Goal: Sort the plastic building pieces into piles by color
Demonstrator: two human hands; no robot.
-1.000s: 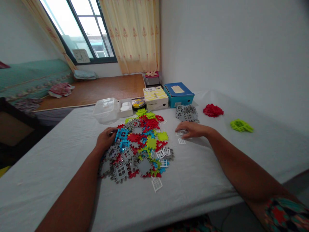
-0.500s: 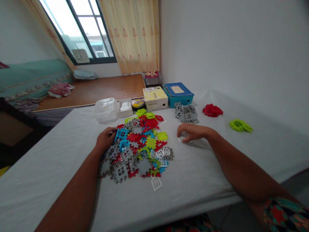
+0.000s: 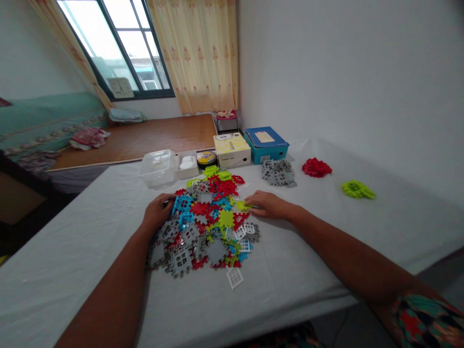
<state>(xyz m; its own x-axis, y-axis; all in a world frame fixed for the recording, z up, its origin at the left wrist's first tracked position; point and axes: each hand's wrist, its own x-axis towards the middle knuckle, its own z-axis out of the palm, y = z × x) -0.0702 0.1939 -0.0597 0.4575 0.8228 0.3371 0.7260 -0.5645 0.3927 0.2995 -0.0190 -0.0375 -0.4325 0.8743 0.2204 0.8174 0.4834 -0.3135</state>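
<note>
A heap of interlocking plastic building tiles (image 3: 201, 220) in grey, red, blue, lime green and white lies on the white-covered table. My left hand (image 3: 158, 211) rests against the heap's left edge, fingers curled beside a blue tile (image 3: 183, 204). What those fingers hold, if anything, is hidden. At the right edge of the heap, the fingertips of my right hand (image 3: 266, 205) close on a lime-green tile (image 3: 242, 206). White window-shaped pieces (image 3: 239, 233) lie just below it, and one more (image 3: 235, 277) sits in front of the heap.
Separate piles of grey tiles (image 3: 278, 173), red tiles (image 3: 316, 167) and lime-green tiles (image 3: 358, 189) stand to the right. Along the back are a clear plastic tub (image 3: 158, 169), a white box (image 3: 187, 164), a round black tin (image 3: 207, 159), a yellow box (image 3: 232, 150) and a blue box (image 3: 266, 144).
My right hand has moved left, from in front of the grey pile to the heap's lime-green tile. A white lattice piece seen under its fingers before is out of sight. The left hand stays put.
</note>
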